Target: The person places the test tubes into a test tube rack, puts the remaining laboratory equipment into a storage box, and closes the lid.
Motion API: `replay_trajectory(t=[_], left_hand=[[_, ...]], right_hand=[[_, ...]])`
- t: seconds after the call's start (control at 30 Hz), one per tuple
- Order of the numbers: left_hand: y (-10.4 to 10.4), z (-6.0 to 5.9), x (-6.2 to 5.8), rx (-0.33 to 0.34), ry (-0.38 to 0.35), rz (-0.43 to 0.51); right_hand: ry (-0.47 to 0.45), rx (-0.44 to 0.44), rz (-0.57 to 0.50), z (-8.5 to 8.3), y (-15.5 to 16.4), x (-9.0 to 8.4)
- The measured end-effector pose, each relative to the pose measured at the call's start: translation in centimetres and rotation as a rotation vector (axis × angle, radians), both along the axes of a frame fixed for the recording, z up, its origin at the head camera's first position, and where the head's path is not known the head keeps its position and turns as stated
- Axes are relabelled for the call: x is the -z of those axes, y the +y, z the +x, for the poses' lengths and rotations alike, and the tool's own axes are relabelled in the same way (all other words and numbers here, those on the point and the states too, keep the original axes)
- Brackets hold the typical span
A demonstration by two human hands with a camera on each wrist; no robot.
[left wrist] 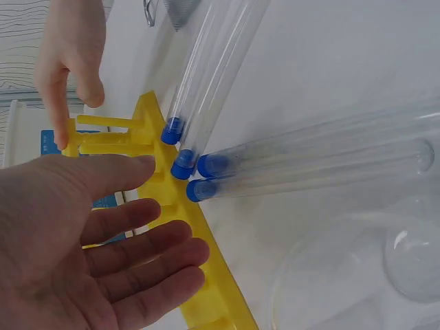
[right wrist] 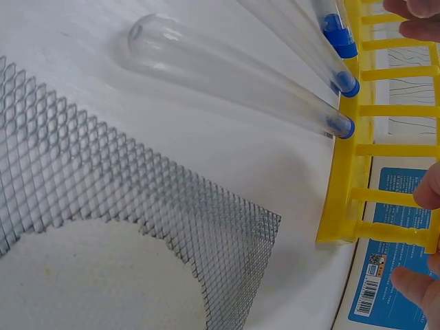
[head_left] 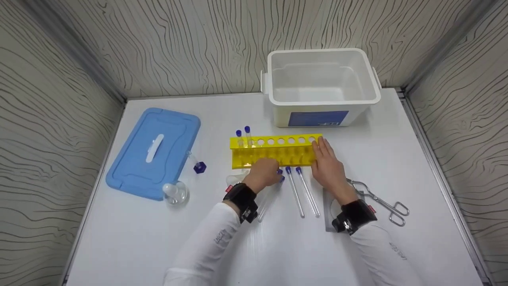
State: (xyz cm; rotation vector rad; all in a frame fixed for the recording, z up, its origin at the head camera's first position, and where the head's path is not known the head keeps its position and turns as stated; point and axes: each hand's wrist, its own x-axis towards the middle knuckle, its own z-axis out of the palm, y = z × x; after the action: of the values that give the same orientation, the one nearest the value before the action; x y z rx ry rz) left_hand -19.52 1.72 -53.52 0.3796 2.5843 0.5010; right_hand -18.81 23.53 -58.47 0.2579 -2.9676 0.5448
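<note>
Fingers of right hand (head_left: 328, 167) straight, touching yellow rack (head_left: 278, 153) end; left hand (head_left: 264, 173) relaxed, empty. White bin (head_left: 321, 85) blue label, barcode; text unreadable.

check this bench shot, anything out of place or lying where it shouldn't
Mostly the test tubes. Only two stand in the yellow rack; several capped tubes lie loose on the table in front of it, where they could roll. One more tube lies apart beside the blue lid. No spill or breakage shows.
</note>
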Motion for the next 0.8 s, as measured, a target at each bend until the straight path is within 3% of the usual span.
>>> replay_trajectory(t=[0.13,0.33,0.53,0.8], left_hand=[[0.3,-0.1,0.7,-0.009,-0.019,-0.060],[0.6,-0.3,1.6,0.021,0.028,-0.151],[0.7,-0.4,2.7,0.026,0.061,-0.191],[1.2,-0.2,3.1,0.020,0.103,-0.208]], right_hand=[[-0.006,0.004,-0.006,0.1,0.0,0.0],[-0.033,0.007,-0.008,0.1,0.0,-0.2],[-0.068,0.008,-0.007,0.1,-0.1,-0.4],[-0.044,0.004,-0.017,0.1,-0.1,-0.3]])
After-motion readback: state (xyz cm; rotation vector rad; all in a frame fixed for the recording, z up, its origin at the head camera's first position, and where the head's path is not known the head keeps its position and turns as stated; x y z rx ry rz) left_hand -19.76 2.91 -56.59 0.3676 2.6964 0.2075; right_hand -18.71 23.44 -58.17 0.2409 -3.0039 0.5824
